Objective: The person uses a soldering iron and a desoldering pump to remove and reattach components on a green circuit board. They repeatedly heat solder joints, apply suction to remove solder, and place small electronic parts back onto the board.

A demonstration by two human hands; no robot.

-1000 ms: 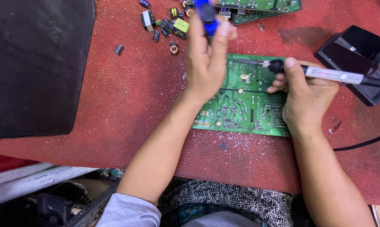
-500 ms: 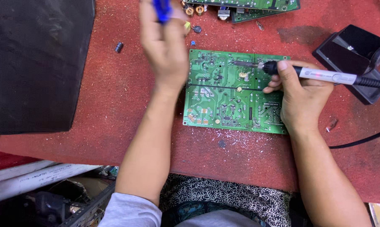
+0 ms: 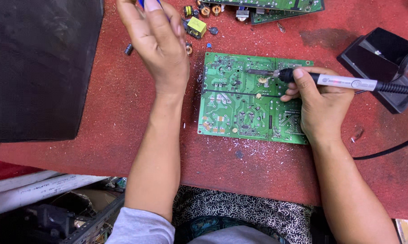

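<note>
A large dark flat panel (image 3: 37, 68) lies at the left of the red felt-covered table (image 3: 122, 104). The left hand (image 3: 161, 43), raised above the table, curls around a blue tool (image 3: 142, 3) that is mostly out of view. Loose small components (image 3: 196, 26) lie beside it. The green rectangular circuit board (image 3: 240, 108) lies flat at centre; it looks light, stiff and fragile, best held by its bare edges. The right hand (image 3: 321, 106) pinches a grey-handled soldering iron (image 3: 344, 82) pen-style, tip on the board. A black stand (image 3: 384, 63) sits at the right.
</note>
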